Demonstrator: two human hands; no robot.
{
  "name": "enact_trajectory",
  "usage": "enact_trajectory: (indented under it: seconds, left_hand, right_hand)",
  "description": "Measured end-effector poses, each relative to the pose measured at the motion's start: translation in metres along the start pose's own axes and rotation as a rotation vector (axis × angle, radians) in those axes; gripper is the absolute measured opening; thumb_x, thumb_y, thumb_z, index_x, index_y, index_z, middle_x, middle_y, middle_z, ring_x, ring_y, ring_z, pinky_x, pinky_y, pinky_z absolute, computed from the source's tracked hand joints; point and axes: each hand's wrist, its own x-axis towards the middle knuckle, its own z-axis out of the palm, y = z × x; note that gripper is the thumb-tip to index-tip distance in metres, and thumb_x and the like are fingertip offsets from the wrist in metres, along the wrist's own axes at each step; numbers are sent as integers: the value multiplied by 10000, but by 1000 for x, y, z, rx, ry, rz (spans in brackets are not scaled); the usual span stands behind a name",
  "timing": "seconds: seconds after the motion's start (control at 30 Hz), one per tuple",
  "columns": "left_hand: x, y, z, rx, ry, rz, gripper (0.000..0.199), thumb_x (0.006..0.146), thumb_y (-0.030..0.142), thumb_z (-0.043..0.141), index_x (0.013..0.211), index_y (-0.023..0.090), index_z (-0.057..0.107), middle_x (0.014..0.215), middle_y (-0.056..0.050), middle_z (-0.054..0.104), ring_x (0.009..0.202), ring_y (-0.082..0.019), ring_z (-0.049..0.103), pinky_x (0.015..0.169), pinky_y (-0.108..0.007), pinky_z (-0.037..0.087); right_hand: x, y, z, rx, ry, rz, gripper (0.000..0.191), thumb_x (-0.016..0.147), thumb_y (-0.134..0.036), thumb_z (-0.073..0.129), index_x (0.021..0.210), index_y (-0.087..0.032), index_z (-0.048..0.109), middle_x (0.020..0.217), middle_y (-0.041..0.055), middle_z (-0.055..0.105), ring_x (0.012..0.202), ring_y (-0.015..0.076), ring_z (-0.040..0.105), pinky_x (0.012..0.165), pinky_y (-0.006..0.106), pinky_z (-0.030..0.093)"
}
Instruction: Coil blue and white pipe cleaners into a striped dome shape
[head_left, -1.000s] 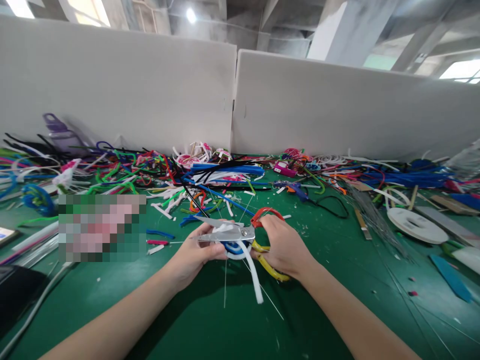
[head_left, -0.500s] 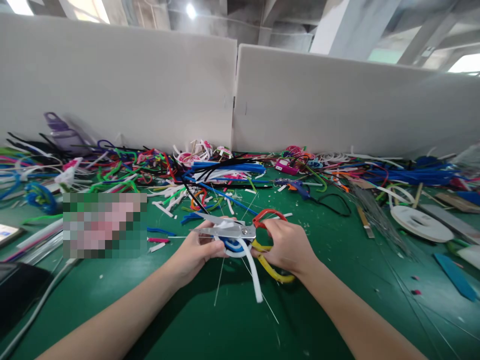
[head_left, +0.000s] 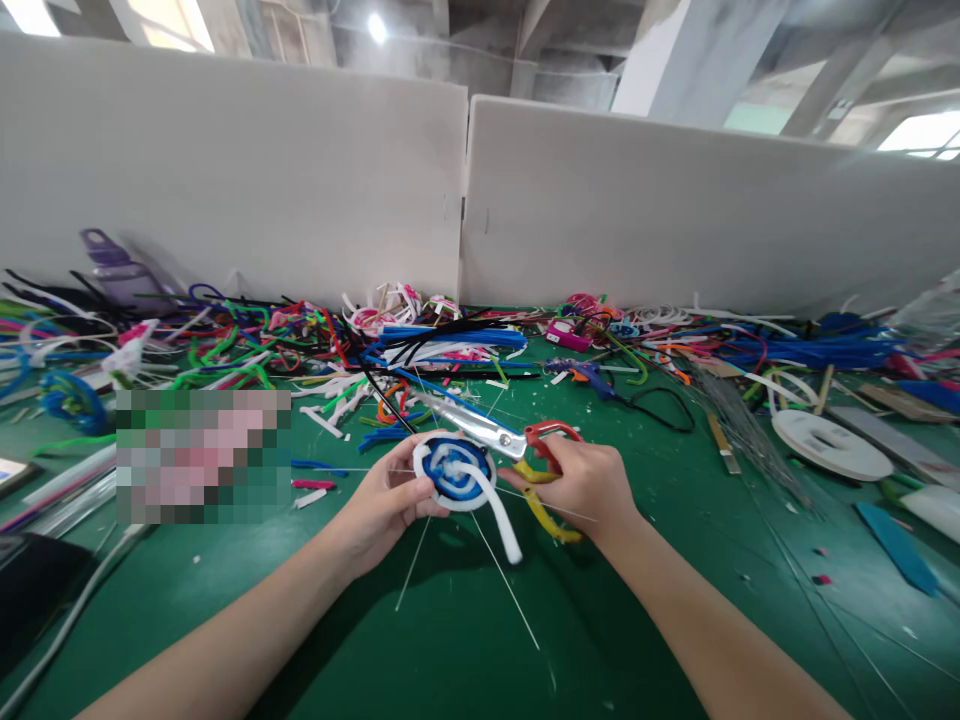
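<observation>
My left hand (head_left: 390, 500) pinches the left edge of a round blue and white coil (head_left: 455, 472) made of soft strips. Thin wires stick out from the coil in several directions, and a loose white strip (head_left: 499, 510) hangs from its middle toward the lower right. My right hand (head_left: 589, 480) is closed on the red and yellow handles of the scissors (head_left: 495, 432). Their metal blades lie close together, pointing to the upper left just beyond the coil's far edge.
Coloured strips (head_left: 450, 340) are heaped along the white partition (head_left: 300, 180). A purple bottle (head_left: 124, 275) stands back left; a hot glue gun (head_left: 589, 375) lies beyond my right hand. Right are a white spool (head_left: 829, 445) and thin wires. A cable (head_left: 75, 610) runs at left.
The scissor blades have drawn together and moved off the coil toward its far right side, so the coil's face now shows. The white strip hangs slightly higher.
</observation>
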Motion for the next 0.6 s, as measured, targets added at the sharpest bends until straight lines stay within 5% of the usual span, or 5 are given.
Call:
enact_trajectory:
  seconds: [0.23,0.33,0.6]
  left_hand:
    - [-1,6,5,-71,87,-11,407,718,235,694,1108,180,591,1011,-77,679,857,-195,655,668,-267,565]
    - [0,8,8,-106,192,-24,264,742,189,660,1002,180,618,886,-37,687,730,-143,647,583,-222,554]
    - [4,12,14,-156,422,-125,177,866,266,501,885,150,634,762,-29,676,583,-114,619,553,-234,559]
  right_hand:
    - [9,15,-8,211,-12,498,412,700,-588,593,589,-197,530,474,-2,537,427,133,502,476,260,394]
    - [14,25,-9,261,-87,699,378,714,-551,587,584,-201,524,471,-7,524,422,137,484,437,258,356]
    - [5,36,9,161,-326,621,378,735,-435,574,999,-165,586,809,71,672,676,228,630,547,311,435]
